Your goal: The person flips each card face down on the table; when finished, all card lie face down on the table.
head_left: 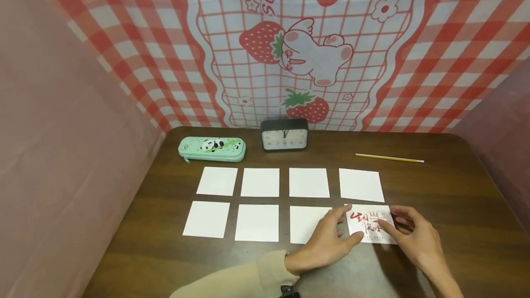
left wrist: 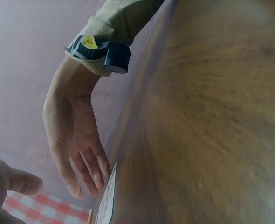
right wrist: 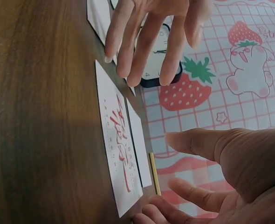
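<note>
A white card (head_left: 368, 225) printed with red brush-style characters lies flat on the wooden table, at the right end of the front row. My left hand (head_left: 325, 242) is at the card's left side, with its fingers extended near the top left corner and its thumb by the lower left. On the opposite side is my right hand (head_left: 421, 239), thumb over the card's face and fingers around the right edge. The right wrist view shows the left hand's fingers (right wrist: 149, 51) straight and the printed card (right wrist: 121, 149) between the hands. Neither hand grips it.
Several blank white cards (head_left: 257, 222) form two rows. Behind them are a green panda pencil case (head_left: 212, 149), a black-framed clock (head_left: 284, 135) and a yellow pencil (head_left: 389, 157). A strawberry-patterned cloth (head_left: 232, 59) hangs at the table's back edge.
</note>
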A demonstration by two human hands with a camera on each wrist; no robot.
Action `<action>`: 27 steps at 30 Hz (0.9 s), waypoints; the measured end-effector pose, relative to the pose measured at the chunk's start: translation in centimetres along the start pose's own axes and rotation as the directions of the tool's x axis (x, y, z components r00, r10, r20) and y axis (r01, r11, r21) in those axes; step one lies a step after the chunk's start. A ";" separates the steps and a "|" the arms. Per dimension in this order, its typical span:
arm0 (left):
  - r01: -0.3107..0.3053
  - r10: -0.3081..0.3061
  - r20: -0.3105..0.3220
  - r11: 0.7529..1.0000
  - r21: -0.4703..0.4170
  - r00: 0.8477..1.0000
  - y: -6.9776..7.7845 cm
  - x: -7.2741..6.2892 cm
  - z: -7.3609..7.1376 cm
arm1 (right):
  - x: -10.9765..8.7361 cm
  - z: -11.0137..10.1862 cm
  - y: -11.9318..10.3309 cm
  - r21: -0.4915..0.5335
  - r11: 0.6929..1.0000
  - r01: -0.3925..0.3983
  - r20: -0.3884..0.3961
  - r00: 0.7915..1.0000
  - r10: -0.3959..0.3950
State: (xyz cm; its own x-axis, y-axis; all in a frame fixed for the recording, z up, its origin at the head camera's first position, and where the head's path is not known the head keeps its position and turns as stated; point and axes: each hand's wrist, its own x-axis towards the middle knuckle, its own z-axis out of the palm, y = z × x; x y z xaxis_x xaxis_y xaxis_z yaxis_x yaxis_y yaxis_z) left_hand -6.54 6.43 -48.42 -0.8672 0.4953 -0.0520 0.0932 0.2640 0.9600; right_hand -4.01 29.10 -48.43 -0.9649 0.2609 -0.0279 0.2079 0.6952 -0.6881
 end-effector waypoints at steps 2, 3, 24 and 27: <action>0.005 -0.005 -0.015 1.000 -0.003 1.000 0.0 0.1 0.4 | 0.0 0.0 0.1 0.003 1.000 0.001 0.006 1.000 -0.001; 0.004 -0.005 -0.021 1.000 -0.002 1.000 -0.1 0.1 0.5 | -0.1 0.0 0.1 0.007 1.000 0.000 0.010 1.000 0.000; 0.024 -0.026 -0.021 0.998 -0.059 0.999 -0.2 0.0 1.3 | -0.5 0.3 0.2 0.011 0.999 -0.040 -0.017 0.999 0.040; 0.029 -0.030 -0.021 0.998 -0.055 0.999 -0.1 0.0 1.3 | -0.4 0.1 0.4 0.000 0.999 -0.051 -0.023 0.998 0.051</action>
State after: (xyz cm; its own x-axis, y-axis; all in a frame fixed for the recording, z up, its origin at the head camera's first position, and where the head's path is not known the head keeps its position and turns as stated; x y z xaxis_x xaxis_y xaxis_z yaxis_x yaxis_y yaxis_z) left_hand -5.91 7.50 -48.87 -0.8795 0.4699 -0.0753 0.0409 0.2322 0.9718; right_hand -3.57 29.16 -48.78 -0.9493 0.3108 -0.0462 0.2565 0.6814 -0.6855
